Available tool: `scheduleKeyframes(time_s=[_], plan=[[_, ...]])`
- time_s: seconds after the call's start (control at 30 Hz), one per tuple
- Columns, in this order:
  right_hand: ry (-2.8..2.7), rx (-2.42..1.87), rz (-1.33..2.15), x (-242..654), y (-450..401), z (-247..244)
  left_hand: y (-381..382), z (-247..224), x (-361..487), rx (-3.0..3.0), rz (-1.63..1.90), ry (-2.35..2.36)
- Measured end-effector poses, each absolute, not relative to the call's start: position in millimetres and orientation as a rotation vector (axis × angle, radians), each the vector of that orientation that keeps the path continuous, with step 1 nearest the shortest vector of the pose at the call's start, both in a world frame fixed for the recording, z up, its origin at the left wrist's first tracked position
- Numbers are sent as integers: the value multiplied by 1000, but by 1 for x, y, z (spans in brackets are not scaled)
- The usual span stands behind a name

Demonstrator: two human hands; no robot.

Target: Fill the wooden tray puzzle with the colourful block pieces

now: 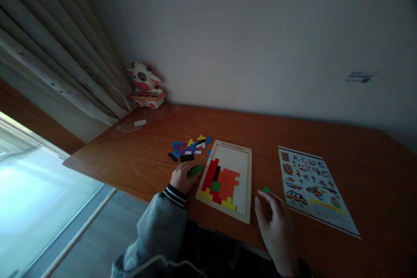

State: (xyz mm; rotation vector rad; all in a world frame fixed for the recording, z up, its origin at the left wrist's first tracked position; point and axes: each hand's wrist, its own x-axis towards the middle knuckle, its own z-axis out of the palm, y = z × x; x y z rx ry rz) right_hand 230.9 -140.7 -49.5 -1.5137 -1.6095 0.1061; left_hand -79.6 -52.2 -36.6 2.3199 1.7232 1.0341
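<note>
L hand (183, 177) is curled, thumb & fingers closed on a flat green puzzle pc (196, 170), held just beside the L rim of a pale wooden puzzle tray (231, 156), prob. by its edge so it's easy to turn. R hand (276, 218) is loosely curved nr the tray's R rim, thumb & index tips slightly apart; a second green pc (266, 189) shows just past the fingers, can't tell if gripped. Tray sits btwn both hands, prob. for easy reach; red, black, orange, green & yellow pcs (230, 182) inside lie close together, likely to save space. Loose multicoloured pcs (192, 146) lie beyond L hand, prob. so they don't crowd the tray. White printed sheet w/ coloured figures (304, 171) lies R on the brown wooden table (146, 152), likely for viewing.
</note>
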Motion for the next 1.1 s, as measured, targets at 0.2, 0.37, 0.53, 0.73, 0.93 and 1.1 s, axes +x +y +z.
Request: scheduleKeyframes(time_s=[0.2, 0.37, 0.53, 0.73, 0.93, 1.1], plan=[[-1719, -1618, -132, 260, -130, -47, -56, -35, -78, 2272, 1220, 1627], [-1826, -1637, -157, 269, -128, -50, -61, -31, -73, 2255, 1237, 1429], [-1820, -1648, -129, 270, -130, -54, -67, -28, -65, 2405, 1146, 1150], [-1749, -1549, 19, 265, -138, -46, -68, -26, -62, 2474, 1162, 1062], [-1960, -1371, 192, 240, -152, -42, -67, -27, -60, 2493, 1169, 1024], [-2109, -1375, 161, 231, -157, -34, -67, -29, -60, 2499, 1145, 1021]])
